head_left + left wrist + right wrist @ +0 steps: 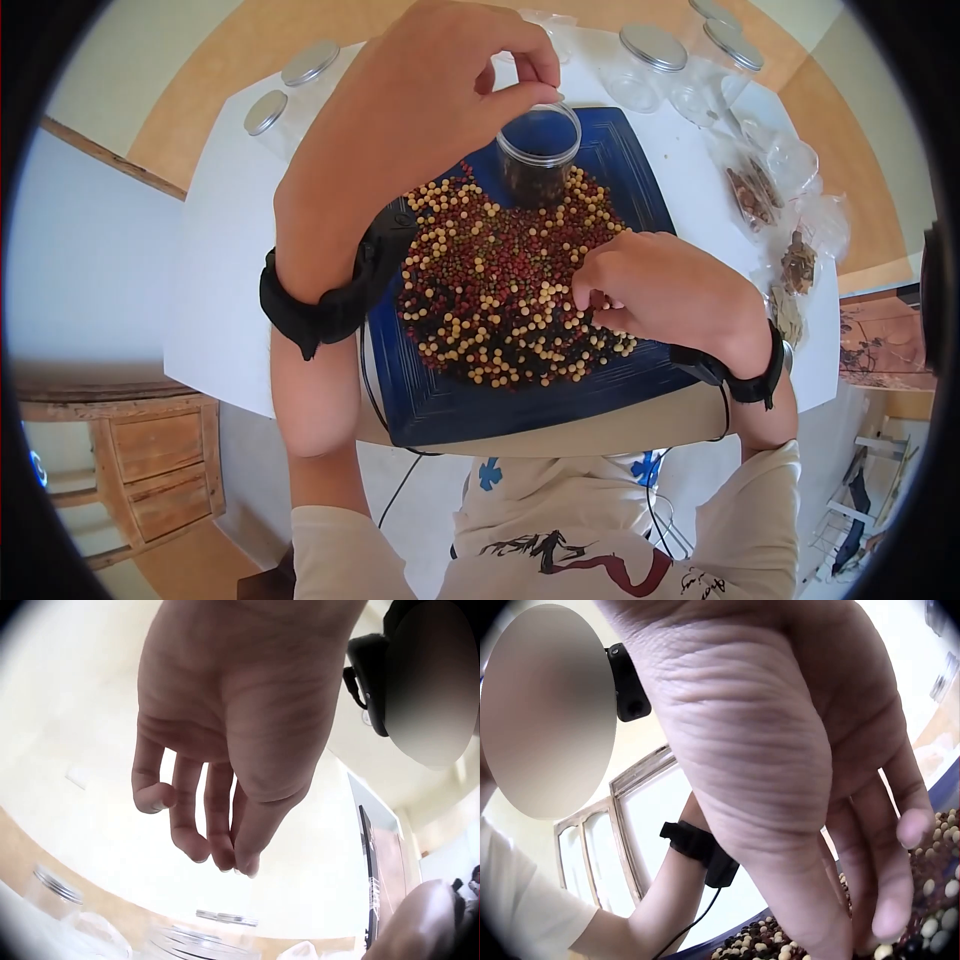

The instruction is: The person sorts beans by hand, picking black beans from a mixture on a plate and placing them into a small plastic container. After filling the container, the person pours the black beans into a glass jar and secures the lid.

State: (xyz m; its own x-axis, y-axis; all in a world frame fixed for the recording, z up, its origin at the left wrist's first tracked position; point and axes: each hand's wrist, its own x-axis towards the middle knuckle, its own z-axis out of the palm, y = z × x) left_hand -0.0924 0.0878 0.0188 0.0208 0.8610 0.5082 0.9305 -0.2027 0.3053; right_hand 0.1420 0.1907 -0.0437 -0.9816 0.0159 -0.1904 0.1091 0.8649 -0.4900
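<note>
In the head view a blue square tray (420, 425) bears a broad spread of mixed beans (500, 270), pale yellow, dark red, green and black. At the tray's far side stands a lidless clear jar (540, 160) with dark contents low inside. My left hand (430, 90) hangs above the jar, thumb and index fingertips together close over its rim; the other fingers (189, 817) curl loosely. I cannot tell whether a small bean sits in that pinch. My right hand (670, 285) is low over the right side of the beans, fingers pointing down among them, thumb tip hidden in its wrist view.
Silver-lidded jars (650, 65) stand along the back of the white table (225, 220), with more at back left. Clear bags of dried pieces (760, 190) lie down the right side. A black cable (370, 370) runs from the left wrist band past the tray's edge.
</note>
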